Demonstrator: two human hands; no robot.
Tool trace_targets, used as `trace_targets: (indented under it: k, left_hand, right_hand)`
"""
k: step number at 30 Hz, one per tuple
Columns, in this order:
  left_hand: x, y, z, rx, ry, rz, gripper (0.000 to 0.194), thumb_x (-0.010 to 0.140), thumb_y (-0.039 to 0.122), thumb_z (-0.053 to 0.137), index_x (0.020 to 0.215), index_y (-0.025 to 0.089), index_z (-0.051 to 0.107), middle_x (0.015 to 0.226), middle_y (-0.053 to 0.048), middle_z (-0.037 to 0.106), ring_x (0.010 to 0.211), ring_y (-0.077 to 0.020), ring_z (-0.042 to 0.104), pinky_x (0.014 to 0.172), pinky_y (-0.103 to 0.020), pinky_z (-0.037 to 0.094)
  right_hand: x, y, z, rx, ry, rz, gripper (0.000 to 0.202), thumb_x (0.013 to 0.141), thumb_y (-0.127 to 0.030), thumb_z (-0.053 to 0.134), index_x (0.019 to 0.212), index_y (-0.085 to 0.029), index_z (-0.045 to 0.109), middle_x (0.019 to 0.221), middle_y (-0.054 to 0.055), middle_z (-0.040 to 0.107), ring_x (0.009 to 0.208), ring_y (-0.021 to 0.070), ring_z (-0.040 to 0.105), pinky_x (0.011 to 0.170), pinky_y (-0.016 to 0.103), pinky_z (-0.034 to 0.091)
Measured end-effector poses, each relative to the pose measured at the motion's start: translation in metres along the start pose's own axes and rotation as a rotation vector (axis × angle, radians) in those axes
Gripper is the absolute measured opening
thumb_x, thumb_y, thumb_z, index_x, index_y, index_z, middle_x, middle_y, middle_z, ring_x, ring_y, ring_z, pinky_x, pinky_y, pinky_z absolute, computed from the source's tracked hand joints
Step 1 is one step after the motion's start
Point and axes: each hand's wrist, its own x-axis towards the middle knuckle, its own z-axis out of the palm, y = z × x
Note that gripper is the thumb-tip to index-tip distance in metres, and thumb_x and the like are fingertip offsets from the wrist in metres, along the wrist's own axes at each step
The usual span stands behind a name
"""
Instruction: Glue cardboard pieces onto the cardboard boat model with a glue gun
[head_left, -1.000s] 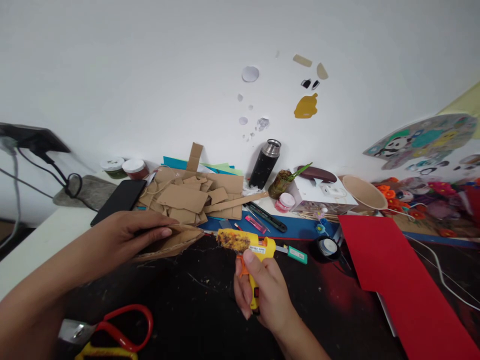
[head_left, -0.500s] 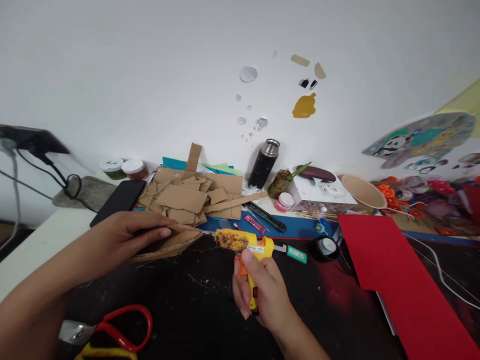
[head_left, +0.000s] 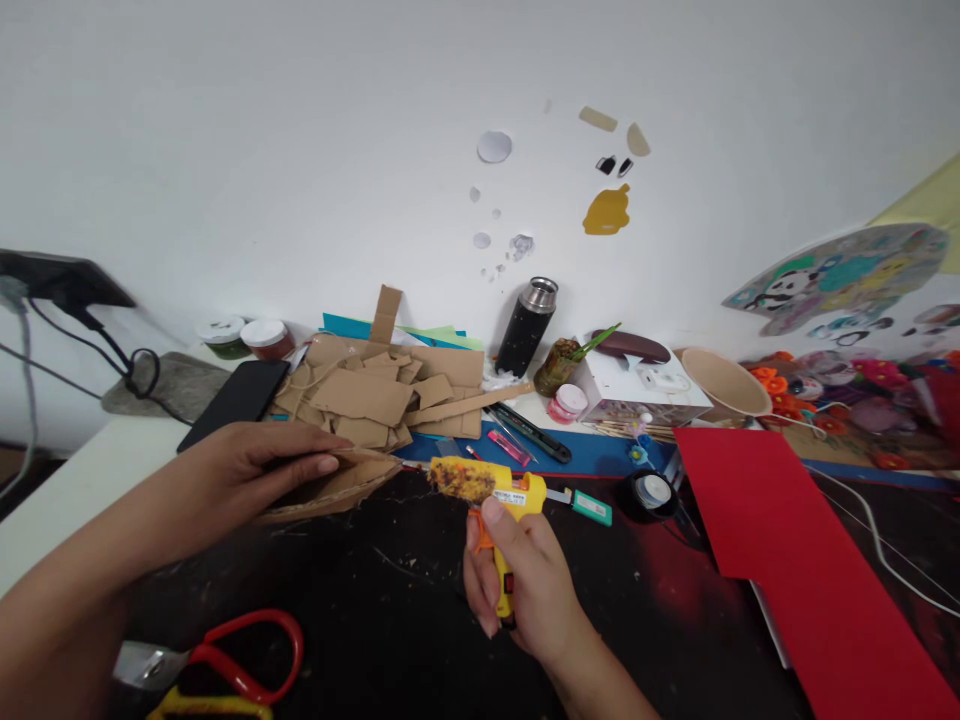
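A: Hands, and what each holds?

B: Left hand (head_left: 251, 468): fingers laid flat along a cardboard piece (head_left: 341, 487), thumb underneath, pinching it near the desk's dark mat (head_left: 390, 620); right hand (head_left: 525, 585): closed round the handle of a yellow glue gun (head_left: 487, 490), forefinger on the orange trigger; the nozzle points left, its tip just at the cardboard piece's right end.

A: Items behind the hands?

B: Heap of cardboard scraps (head_left: 382, 390), directly behind the held piece; black phone (head_left: 236, 400) to its left; two jars (head_left: 247, 336) by the wall; black flask (head_left: 526, 325), upright; small plant pot (head_left: 562, 365) beside it; white box (head_left: 645, 390); tan bowl (head_left: 724, 382), tilted.

A: Items to the right?

B: Red paper sheet (head_left: 772, 545), lying over the mat's right side; black tape roll (head_left: 651, 495) between it and the gun; green-tipped utility knife (head_left: 585, 505) just behind the gun's rear; pink marker (head_left: 510, 447) and black pen (head_left: 536, 432) on the blue strip.

A: Near edge?

B: Red-handled scissors (head_left: 225, 660), lower left, under the left forearm, well apart from the gun.
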Motion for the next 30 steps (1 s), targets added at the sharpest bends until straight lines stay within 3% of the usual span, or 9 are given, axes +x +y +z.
trace_targets:
  k: [6,30]
  left_hand:
    - [0.0008,0.0018,0.0004,-0.015,0.006,0.023,0.036,0.100,0.052,0.059,0.111,0.033,0.087,0.112,0.000,0.087,0.096,-0.0225,0.081,0.081,-0.029,0.065]
    - [0.0015,0.0052,-0.0022,0.026,-0.033,-0.023,0.039,0.101,0.050,0.055,0.112,0.030,0.087,0.115,-0.003,0.086,0.100,-0.0247,0.080,0.086,-0.032,0.064]
  right_hand:
    - [-0.0005,-0.0005,0.0003,-0.006,-0.002,-0.011,0.057,0.096,-0.070,0.071,0.077,-0.016,0.064,0.038,-0.009,0.044,0.028,0.0069,0.041,0.035,0.016,0.029]
    - [-0.0008,0.0000,0.0027,-0.044,0.036,0.013,0.061,0.093,-0.074,0.071,0.076,-0.016,0.063,0.038,-0.009,0.043,0.029,0.0073,0.041,0.035,0.017,0.027]
